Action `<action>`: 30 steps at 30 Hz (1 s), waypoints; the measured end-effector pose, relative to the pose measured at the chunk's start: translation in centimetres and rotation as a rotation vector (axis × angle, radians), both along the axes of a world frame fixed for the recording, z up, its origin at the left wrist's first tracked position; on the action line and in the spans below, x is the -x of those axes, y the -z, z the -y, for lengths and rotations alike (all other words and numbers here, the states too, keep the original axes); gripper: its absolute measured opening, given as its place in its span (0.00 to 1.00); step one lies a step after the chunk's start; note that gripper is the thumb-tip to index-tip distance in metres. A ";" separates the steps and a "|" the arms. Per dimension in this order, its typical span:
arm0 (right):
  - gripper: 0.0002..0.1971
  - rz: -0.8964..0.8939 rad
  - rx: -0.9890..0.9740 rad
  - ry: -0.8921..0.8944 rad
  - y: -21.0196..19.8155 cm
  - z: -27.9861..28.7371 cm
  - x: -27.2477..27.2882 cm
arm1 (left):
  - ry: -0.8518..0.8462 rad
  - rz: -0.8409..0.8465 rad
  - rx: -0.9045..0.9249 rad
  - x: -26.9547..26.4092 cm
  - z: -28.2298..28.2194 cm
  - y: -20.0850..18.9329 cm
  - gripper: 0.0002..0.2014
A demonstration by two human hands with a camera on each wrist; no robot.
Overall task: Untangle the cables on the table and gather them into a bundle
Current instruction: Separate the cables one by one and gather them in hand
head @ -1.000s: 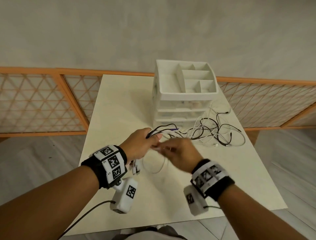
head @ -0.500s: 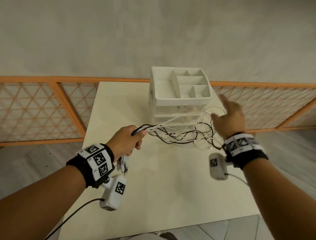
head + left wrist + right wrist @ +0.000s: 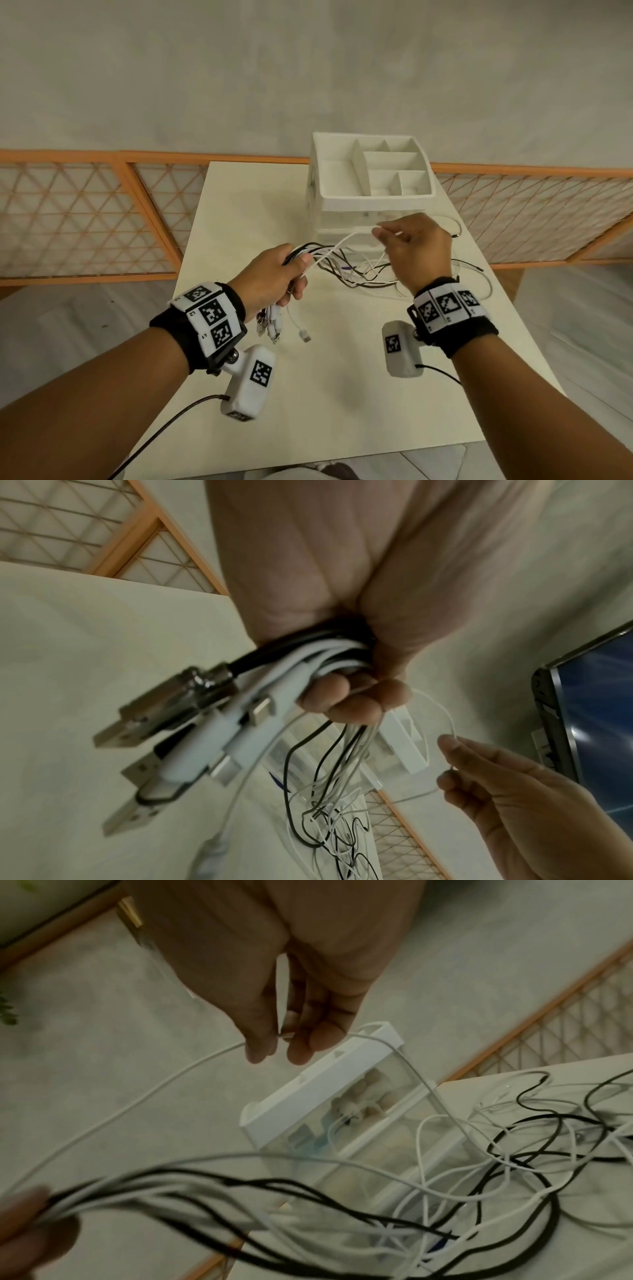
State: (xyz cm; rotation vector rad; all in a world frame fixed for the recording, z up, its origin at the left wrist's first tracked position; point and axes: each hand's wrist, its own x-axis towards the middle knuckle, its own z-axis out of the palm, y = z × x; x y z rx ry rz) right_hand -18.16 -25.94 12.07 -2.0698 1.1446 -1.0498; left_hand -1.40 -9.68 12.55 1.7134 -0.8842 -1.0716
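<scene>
My left hand (image 3: 279, 279) grips a bunch of black and white cables (image 3: 322, 653) in its fist above the cream table (image 3: 342, 377). Their USB plugs (image 3: 270, 323) hang below the fist. From the fist the cables run right into a loose tangle (image 3: 363, 274) on the table. My right hand (image 3: 411, 246) is raised in front of the organizer. Its thumb and fingers pinch a single thin white cable (image 3: 137, 1102) that stretches back to the left fist. In the right wrist view the tangle (image 3: 496, 1177) lies below the hand.
A white drawer organizer (image 3: 371, 192) with an open compartment tray on top stands at the table's far middle, right behind the tangle. More cable loops (image 3: 476, 274) trail toward the table's right edge. An orange lattice fence (image 3: 85, 219) runs behind the table.
My right hand has come back left from the far right of the tangle and now pinches one white cable, drawn taut toward the left fist. The left hand still holds the bunch.
</scene>
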 end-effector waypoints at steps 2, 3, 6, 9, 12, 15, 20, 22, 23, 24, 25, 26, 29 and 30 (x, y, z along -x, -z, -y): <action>0.05 0.020 -0.058 0.073 -0.3 0.7 0.4 | 0.002 -0.005 -0.001 -0.2 -0.2 0.2 0.13; 0.06 0.016 -0.069 0.106 -0.4 1.0 0.6 | 0.009 0.007 -0.006 -0.4 -0.3 0.3 0.13; 0.06 -0.040 -0.099 0.181 0.1 1.8 1.3 | 0.020 0.040 -0.022 -0.5 -0.3 0.3 0.13; 0.07 -0.164 -0.160 0.185 1.0 2.1 2.1 | 0.016 0.017 -0.023 -0.4 -0.2 0.3 0.14; 0.18 -0.378 -0.206 0.063 0.6 0.8 2.4 | -0.006 -0.056 -0.018 -0.3 -0.1 0.1 0.13; 0.42 -0.459 -0.239 -0.244 -1.0 -2.2 1.6 | 0.008 -0.019 -0.035 -0.1 0.1 -0.3 0.13; 0.21 -0.446 -0.164 -0.509 0.3 -6.5 -1.0 | 0.154 0.147 -0.015 1.1 0.4 -1.9 0.23; 0.08 -0.475 -0.249 -0.437 1.5 -5.7 -0.9 | 0.217 0.164 0.015 1.1 0.1 -2.4 0.24; 0.08 -0.573 -0.327 -0.401 2.1 -4.4 -0.3 | 0.235 0.174 0.022 0.9 -0.1 -2.6 0.24; 0.08 -0.683 -0.402 -0.359 2.5 -2.9 0.6 | 0.248 0.190 0.020 0.7 -0.4 -2.9 0.23; 0.07 -0.761 -0.435 -0.288 2.8 -1.4 1.5 | 0.264 0.215 0.006 0.3 -0.8 -2.9 0.22; 0.06 -0.777 -0.415 -0.181 2.9 0.1 2.4 | 0.291 0.251 -0.022 -0.1 -1.2 -2.8 0.20; 0.10 -0.451 -0.026 0.193 3.4 2.9 4.2 | 0.376 0.438 -0.141 -0.7 -1.5 -1.4 0.21; 0.13 -0.331 0.067 0.222 3.4 3.0 4.2 | 0.347 0.501 -0.175 -0.6 -1.4 -0.6 0.22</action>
